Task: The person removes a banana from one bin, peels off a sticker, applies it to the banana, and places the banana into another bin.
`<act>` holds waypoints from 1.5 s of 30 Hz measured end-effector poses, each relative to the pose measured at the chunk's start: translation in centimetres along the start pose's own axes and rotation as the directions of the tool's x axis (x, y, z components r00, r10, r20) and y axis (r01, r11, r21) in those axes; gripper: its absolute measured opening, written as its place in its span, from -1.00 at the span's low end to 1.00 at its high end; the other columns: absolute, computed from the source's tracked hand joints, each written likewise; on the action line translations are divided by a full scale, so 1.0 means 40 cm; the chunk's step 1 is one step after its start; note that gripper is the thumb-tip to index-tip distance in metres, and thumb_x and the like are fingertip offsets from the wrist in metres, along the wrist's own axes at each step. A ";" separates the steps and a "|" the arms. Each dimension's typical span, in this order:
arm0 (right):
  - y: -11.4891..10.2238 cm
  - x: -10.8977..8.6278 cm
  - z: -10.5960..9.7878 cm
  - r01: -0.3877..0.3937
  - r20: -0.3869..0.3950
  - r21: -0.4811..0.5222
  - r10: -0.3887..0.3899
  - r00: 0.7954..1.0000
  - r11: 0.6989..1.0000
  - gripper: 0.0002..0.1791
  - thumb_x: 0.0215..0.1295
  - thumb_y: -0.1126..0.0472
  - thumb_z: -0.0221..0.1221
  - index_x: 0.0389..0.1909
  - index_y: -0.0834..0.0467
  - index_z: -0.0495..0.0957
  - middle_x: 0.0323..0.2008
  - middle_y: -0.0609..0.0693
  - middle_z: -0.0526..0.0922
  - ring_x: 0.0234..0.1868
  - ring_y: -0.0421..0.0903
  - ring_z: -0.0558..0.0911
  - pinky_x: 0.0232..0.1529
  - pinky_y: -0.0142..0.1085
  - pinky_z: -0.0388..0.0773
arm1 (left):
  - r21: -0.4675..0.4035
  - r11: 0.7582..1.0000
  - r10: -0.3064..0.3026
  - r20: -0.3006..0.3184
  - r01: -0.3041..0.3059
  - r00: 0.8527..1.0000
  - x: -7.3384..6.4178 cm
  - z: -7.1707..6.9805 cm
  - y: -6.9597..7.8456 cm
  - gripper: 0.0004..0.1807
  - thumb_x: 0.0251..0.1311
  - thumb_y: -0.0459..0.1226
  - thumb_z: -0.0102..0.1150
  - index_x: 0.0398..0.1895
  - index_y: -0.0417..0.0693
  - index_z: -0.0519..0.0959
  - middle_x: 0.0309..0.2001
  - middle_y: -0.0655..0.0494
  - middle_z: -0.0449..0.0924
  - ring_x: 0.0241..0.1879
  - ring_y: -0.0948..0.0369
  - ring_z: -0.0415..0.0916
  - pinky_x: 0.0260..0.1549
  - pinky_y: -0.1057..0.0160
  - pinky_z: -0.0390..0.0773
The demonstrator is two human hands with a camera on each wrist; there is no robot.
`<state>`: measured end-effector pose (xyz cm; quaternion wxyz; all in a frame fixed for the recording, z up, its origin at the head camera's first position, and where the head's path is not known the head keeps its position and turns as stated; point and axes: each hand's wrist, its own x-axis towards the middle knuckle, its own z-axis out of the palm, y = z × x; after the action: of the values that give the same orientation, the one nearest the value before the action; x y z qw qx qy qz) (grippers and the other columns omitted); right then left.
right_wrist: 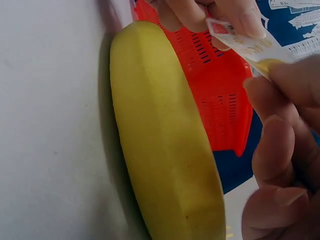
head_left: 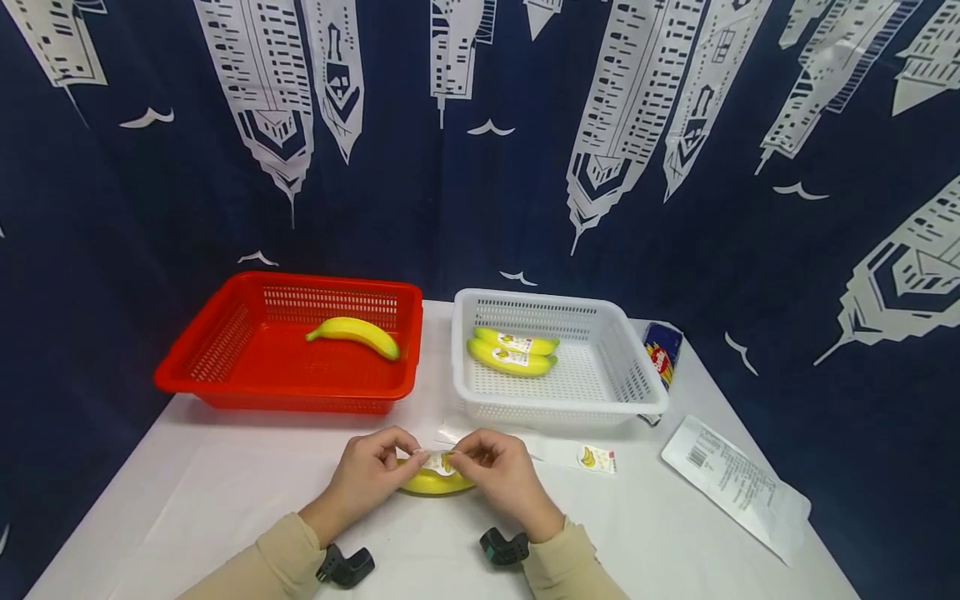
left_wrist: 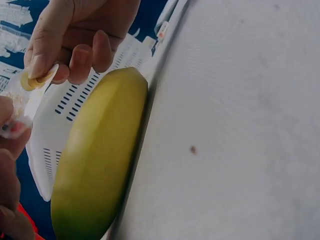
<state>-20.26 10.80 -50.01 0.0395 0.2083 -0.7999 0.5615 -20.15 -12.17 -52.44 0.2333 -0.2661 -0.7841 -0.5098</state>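
Between my two hands a small white banana sticker is stretched. My left hand pinches one end of the sticker, and my right hand pinches its other end. Directly below lies a yellow banana on the white table. In the left wrist view the sticker is apart from the banana, above its upper side. From the right wrist the banana shows a bare yellow skin, and the sticker carries print and a banana picture.
A red basket at back left holds one banana. The white basket beside it holds two stickered bananas. Behind my hands lies a sticker strip. A white pouch and a blue packet lie at right.
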 end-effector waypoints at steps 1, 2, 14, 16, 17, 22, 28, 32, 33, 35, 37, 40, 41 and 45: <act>-0.001 -0.001 -0.001 0.007 0.008 -0.005 -0.007 1.000 1.000 -0.93 0.25 0.22 0.44 -0.33 0.13 0.74 -0.46 -0.02 0.71 -0.51 -0.29 0.48 -0.49 -0.48 0.41 | 0.006 1.000 0.010 -0.002 -0.010 1.000 0.000 0.001 -0.001 -0.72 0.07 -0.37 0.54 -0.36 0.22 0.64 -0.73 0.38 0.29 -0.69 0.53 0.15 -0.71 0.53 0.17; -0.002 -0.001 -0.002 0.018 0.012 -0.011 -0.017 1.000 1.000 -0.93 0.25 0.23 0.44 -0.32 0.12 0.73 -0.45 -0.03 0.71 -0.51 -0.30 0.48 -0.49 -0.48 0.41 | 0.005 1.000 0.020 -0.003 -0.020 1.000 0.000 0.002 0.000 -0.71 0.07 -0.38 0.53 -0.36 0.22 0.64 -0.71 0.38 0.31 -0.68 0.52 0.18 -0.69 0.53 0.20; -0.012 0.001 -0.018 0.038 0.071 -0.124 -0.029 0.997 0.992 -0.96 0.27 0.24 0.41 -0.28 0.07 0.74 -0.47 -0.15 0.68 -0.53 -0.32 0.46 -0.52 -0.46 0.43 | -0.007 1.000 -0.014 0.095 0.015 0.995 0.005 -0.007 0.000 -0.70 0.08 -0.33 0.55 -0.31 0.23 0.60 -0.51 0.42 0.51 -0.66 0.50 0.23 -0.68 0.49 0.27; -0.009 0.002 -0.018 0.043 0.090 -0.151 -0.030 0.996 0.988 -0.93 0.25 0.25 0.43 -0.31 0.05 0.73 -0.50 -0.18 0.63 -0.54 -0.32 0.44 -0.54 -0.45 0.42 | 0.021 0.999 -0.041 0.127 0.039 0.991 0.004 -0.010 0.001 -0.70 0.05 -0.30 0.57 -0.33 0.26 0.61 -0.55 0.48 0.49 -0.68 0.52 0.21 -0.69 0.48 0.25; -0.007 0.002 -0.017 0.052 0.100 -0.167 -0.036 0.994 0.985 -0.91 0.23 0.26 0.43 -0.32 0.03 0.72 -0.52 -0.19 0.60 -0.54 -0.33 0.43 -0.54 -0.45 0.42 | 0.045 0.998 -0.049 0.136 0.043 0.990 0.003 -0.011 0.001 -0.70 0.03 -0.28 0.58 -0.34 0.27 0.61 -0.58 0.51 0.47 -0.68 0.53 0.21 -0.68 0.48 0.24; 0.004 0.003 -0.012 0.149 0.102 -0.282 -0.125 0.987 0.948 -0.82 0.14 0.28 0.49 -0.38 -0.04 0.69 -0.52 -0.23 0.54 -0.46 -0.33 0.43 -0.44 -0.44 0.45 | 0.167 0.986 -0.027 0.147 0.002 0.989 0.004 -0.011 0.002 -0.70 -0.04 -0.21 0.62 -0.40 0.32 0.62 -0.61 0.59 0.43 -0.68 0.57 0.19 -0.65 0.45 0.23; 0.011 0.004 -0.008 0.188 0.099 -0.330 -0.164 0.981 0.925 -0.72 0.02 0.30 0.54 -0.45 -0.09 0.64 -0.40 -0.27 0.58 -0.18 -0.26 0.47 -0.16 -0.38 0.49 | 0.217 0.974 0.020 0.172 -0.058 0.985 0.003 -0.008 -0.002 -0.70 -0.05 -0.19 0.63 -0.42 0.31 0.61 -0.57 0.59 0.50 -0.65 0.58 0.18 -0.60 0.47 0.23; 0.017 0.003 0.000 0.183 0.120 -0.354 -0.149 0.982 0.917 -0.71 0.02 0.31 0.53 -0.47 -0.07 0.61 -0.41 -0.28 0.56 -0.21 -0.26 0.46 -0.16 -0.38 0.47 | 0.274 0.953 0.081 0.179 -0.129 0.980 0.001 -0.003 -0.011 -0.68 -0.08 -0.19 0.63 -0.43 0.31 0.59 -0.56 0.55 0.53 -0.62 0.59 0.17 -0.58 0.53 0.20; 0.018 0.001 0.003 0.190 0.122 -0.369 -0.156 0.980 0.910 -0.71 0.02 0.31 0.53 -0.47 -0.06 0.60 -0.43 -0.27 0.55 -0.23 -0.27 0.45 -0.19 -0.39 0.46 | 0.292 0.944 0.102 0.178 -0.152 0.979 0.000 -0.001 -0.014 -0.67 -0.09 -0.19 0.63 -0.43 0.31 0.58 -0.56 0.54 0.53 -0.61 0.59 0.17 -0.58 0.55 0.19; 0.019 0.000 0.009 0.214 0.118 -0.403 -0.181 0.976 0.890 -0.72 0.02 0.30 0.53 -0.46 -0.05 0.59 -0.47 -0.24 0.56 -0.28 -0.29 0.44 -0.22 -0.40 0.43 | 0.321 0.929 0.132 0.173 -0.182 0.976 0.000 0.002 -0.017 -0.66 -0.11 -0.20 0.63 -0.43 0.29 0.56 -0.56 0.50 0.53 -0.60 0.59 0.18 -0.58 0.57 0.18; 0.020 -0.002 0.015 0.243 0.110 -0.434 -0.216 0.970 0.868 -0.72 0.02 0.29 0.52 -0.47 -0.04 0.58 -0.50 -0.21 0.57 -0.30 -0.30 0.43 -0.23 -0.39 0.41 | 0.350 0.916 0.143 0.167 -0.194 0.976 0.000 0.004 -0.017 -0.64 -0.13 -0.19 0.63 -0.43 0.28 0.55 -0.56 0.49 0.52 -0.59 0.58 0.19 -0.58 0.58 0.17; 0.018 -0.004 0.020 0.265 0.100 -0.462 -0.247 0.964 0.846 -0.72 0.02 0.30 0.51 -0.46 -0.03 0.58 -0.51 -0.19 0.59 -0.30 -0.30 0.44 -0.20 -0.36 0.41 | 0.387 0.900 0.154 0.152 -0.202 0.976 0.001 0.006 -0.019 -0.62 -0.17 -0.18 0.66 -0.44 0.27 0.54 -0.56 0.48 0.50 -0.56 0.56 0.25 -0.57 0.54 0.23; 0.018 -0.005 0.022 0.269 0.098 -0.468 -0.252 0.963 0.842 -0.72 0.01 0.31 0.51 -0.46 -0.04 0.58 -0.51 -0.20 0.59 -0.30 -0.30 0.44 -0.19 -0.35 0.42 | 0.396 0.894 0.162 0.146 -0.207 0.976 0.001 0.007 -0.019 -0.61 -0.18 -0.17 0.67 -0.45 0.27 0.54 -0.56 0.48 0.50 -0.52 0.53 0.30 -0.51 0.50 0.28; 0.020 -0.005 0.026 0.285 0.093 -0.491 -0.276 0.957 0.823 -0.70 -0.02 0.32 0.51 -0.47 -0.04 0.56 -0.53 -0.26 0.55 -0.30 -0.30 0.44 -0.17 -0.32 0.40 | 0.362 0.906 0.175 0.153 -0.220 0.973 0.001 0.010 -0.027 -0.60 -0.19 -0.21 0.67 -0.45 0.24 0.53 -0.53 0.48 0.51 -0.32 0.43 0.48 -0.17 0.24 0.48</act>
<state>-20.20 10.12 -51.17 0.1667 0.3113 -0.8785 0.3217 -20.92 -12.17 -53.28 0.2841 -0.3237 -0.8487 -0.3070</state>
